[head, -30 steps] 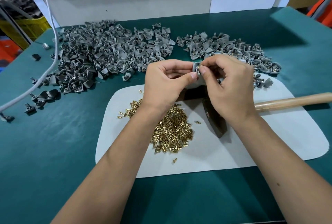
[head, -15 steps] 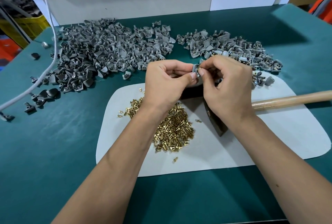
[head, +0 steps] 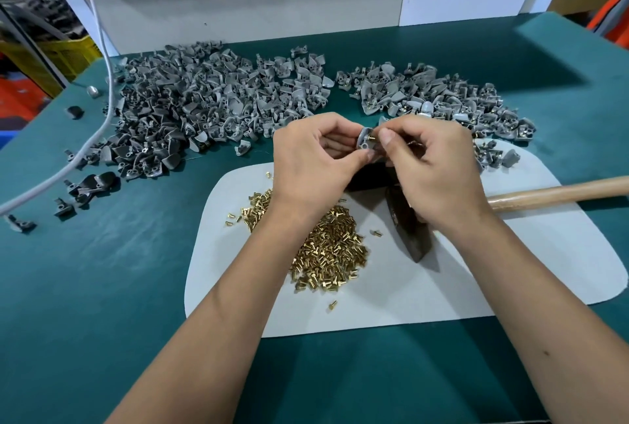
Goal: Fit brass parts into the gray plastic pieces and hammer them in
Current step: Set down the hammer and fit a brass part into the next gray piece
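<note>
A factory assembly bench: heaped gray plastic pieces (head: 211, 110); brass parts (head: 326, 253); a hammer (head: 408, 229); stacked crates (head: 68, 52) behind.

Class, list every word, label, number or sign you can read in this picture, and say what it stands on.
None: no readable text shows anywhere.
The dark metal hammer head, its wooden handle, the white mat, the small gray plastic piece held by both hands, and the heap of brass parts carry no lettering.

Your right hand (head: 439, 168) hides the dark iron hammer head (head: 406, 229); its pale wooden handle (head: 558, 192) runs off frame right.
</note>
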The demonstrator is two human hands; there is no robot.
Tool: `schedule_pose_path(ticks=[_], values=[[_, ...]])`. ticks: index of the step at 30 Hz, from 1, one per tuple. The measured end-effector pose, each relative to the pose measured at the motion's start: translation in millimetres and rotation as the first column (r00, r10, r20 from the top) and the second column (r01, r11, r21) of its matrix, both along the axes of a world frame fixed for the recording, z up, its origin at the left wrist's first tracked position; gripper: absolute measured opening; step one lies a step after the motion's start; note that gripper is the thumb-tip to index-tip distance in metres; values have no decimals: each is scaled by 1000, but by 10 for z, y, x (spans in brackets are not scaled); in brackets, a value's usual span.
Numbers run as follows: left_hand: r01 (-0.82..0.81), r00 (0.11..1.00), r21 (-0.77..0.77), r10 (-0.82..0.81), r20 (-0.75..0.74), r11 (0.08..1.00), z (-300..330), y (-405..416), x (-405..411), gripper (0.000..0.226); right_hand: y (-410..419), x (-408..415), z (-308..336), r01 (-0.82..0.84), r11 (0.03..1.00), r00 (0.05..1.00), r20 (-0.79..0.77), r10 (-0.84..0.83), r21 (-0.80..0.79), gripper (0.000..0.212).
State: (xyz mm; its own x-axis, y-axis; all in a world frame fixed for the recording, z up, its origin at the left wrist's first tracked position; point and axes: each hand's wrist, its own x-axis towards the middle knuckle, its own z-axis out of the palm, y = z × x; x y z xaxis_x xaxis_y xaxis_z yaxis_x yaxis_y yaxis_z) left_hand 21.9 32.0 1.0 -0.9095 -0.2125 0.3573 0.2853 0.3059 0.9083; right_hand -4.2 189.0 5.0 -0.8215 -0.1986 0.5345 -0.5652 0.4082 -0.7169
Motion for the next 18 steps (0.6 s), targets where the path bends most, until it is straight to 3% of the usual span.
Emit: schedule_pose_path(ticks=[4, 6, 9, 11, 14, 18], values=[[-77, 997, -82, 76, -20, 994, -17, -48, -27, 36, 215, -83, 135, -52, 996, 998, 22, 51, 78, 17], [-116, 993, -146, 111, -39, 982, -18, -107, -50, 31, 408, -145, 244, -93, 968, 993, 94, 73, 234, 19], [-144, 989, -331, 126, -74, 933, -13, -204, -66, 13, 658, -200, 355, -303, 784, 930, 346, 121, 542, 14], [-158, 987, -421, 136, -82, 893, -16, -235, -68, 7, 720, -166, 349, -431, 652, 869, 483, 112, 624, 12], [-110, 994, -425, 100, -47, 899, -27, -247, -86, 7, 679, -101, 260, -413, 619, 877, 475, 73, 668, 27], [-69, 995, -346, 91, 48, 936, -23, -265, -93, 14, 650, -71, 263, -444, 580, 873, 476, 107, 683, 21]])
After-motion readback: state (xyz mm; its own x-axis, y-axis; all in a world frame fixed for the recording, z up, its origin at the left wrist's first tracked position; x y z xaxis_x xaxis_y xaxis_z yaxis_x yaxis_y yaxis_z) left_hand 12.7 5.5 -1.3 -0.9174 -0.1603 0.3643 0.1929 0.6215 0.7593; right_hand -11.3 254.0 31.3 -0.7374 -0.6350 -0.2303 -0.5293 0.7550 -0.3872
